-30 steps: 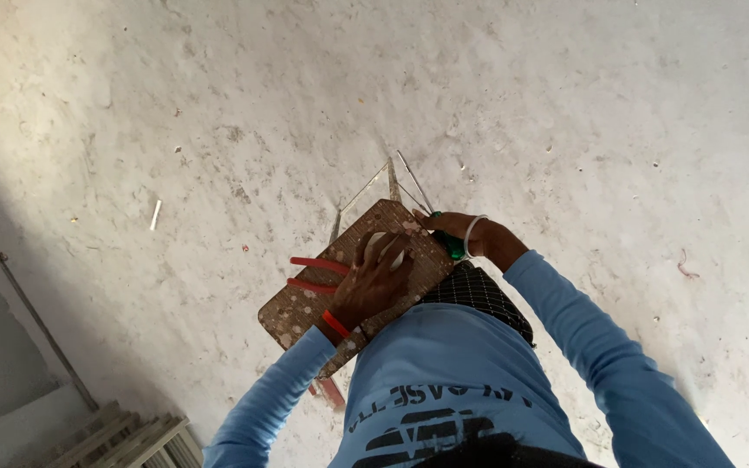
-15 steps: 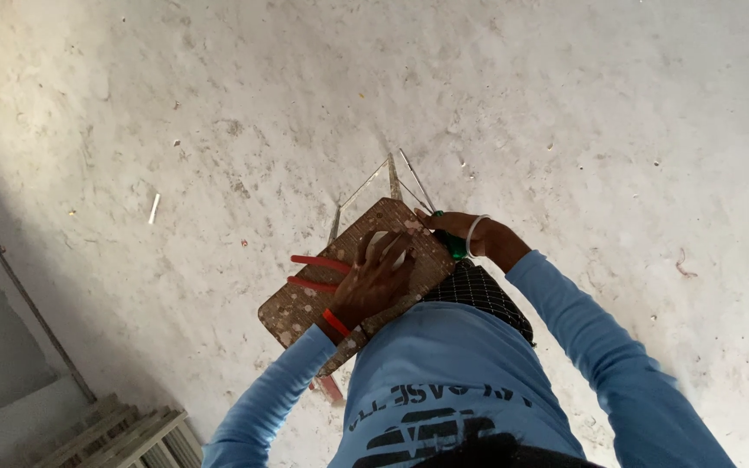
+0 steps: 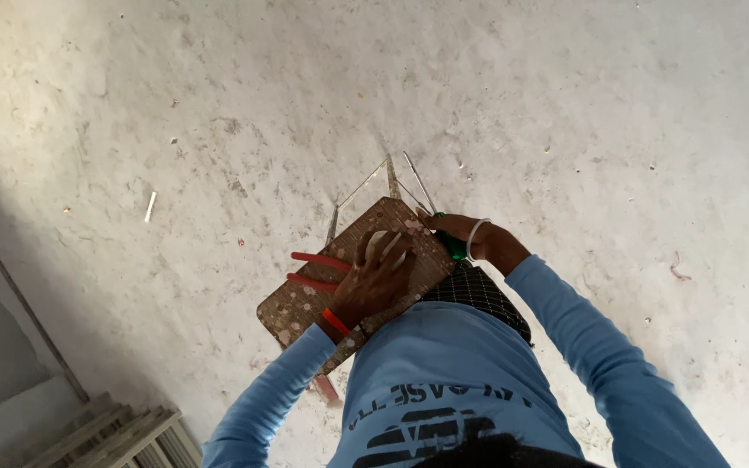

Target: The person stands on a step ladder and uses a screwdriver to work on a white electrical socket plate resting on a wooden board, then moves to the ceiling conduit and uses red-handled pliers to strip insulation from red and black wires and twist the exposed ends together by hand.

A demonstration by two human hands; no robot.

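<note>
Left hand [image 3: 381, 279] flat on stool [image 3: 305, 303] beside red pliers [image 3: 318, 269], right hand [image 3: 452, 230] gripping a green tool [image 3: 454, 247]; the pliers could slide off if the stool tips.

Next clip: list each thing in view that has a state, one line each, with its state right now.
left hand: resting flat on the stool top, fingers over a pale round object
right hand: gripping a green-handled tool at the stool's edge
green-handled tool: held, mostly hidden
red-handled pliers: lying on the stool top, handles apart
stool: upright on the floor, top speckled with paint
pale round object: under the left fingers, kind unclear
</note>
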